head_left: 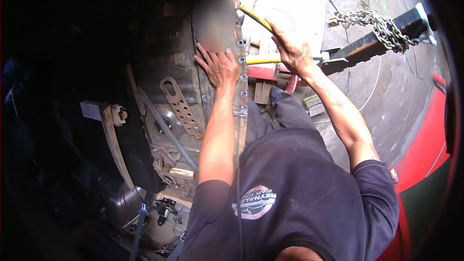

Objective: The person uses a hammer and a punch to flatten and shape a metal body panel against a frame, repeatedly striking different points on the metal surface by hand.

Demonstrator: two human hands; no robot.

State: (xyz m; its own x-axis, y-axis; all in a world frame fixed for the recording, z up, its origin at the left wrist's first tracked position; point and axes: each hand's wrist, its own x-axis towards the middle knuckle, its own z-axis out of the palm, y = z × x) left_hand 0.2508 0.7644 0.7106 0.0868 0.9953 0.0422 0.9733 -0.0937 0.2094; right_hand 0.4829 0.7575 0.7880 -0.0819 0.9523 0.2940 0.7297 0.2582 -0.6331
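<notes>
My left hand (220,70) lies with its fingers spread on the bare metal sill (240,92) of a stripped vehicle body. My right hand (295,53) is closed around the yellow handle (256,18) of what looks like a hammer; its head (235,1) is by the sill's outer edge, partly in shadow. A second yellow bar (263,59) runs from the sill toward my right wrist; whether I touch it I cannot tell. A blurred patch covers the area just beyond my left fingers. Beside my left forearm, on the floor pan, lies a perforated metal strip (183,108).
A steel beam (372,41) wrapped with a chain (389,31) stands at the right. A red panel (425,140) curves along the far right. Left of me, inside the dark body, are a wooden-handled tool (135,89), a long grey bar (166,128) and a curved metal piece (116,147).
</notes>
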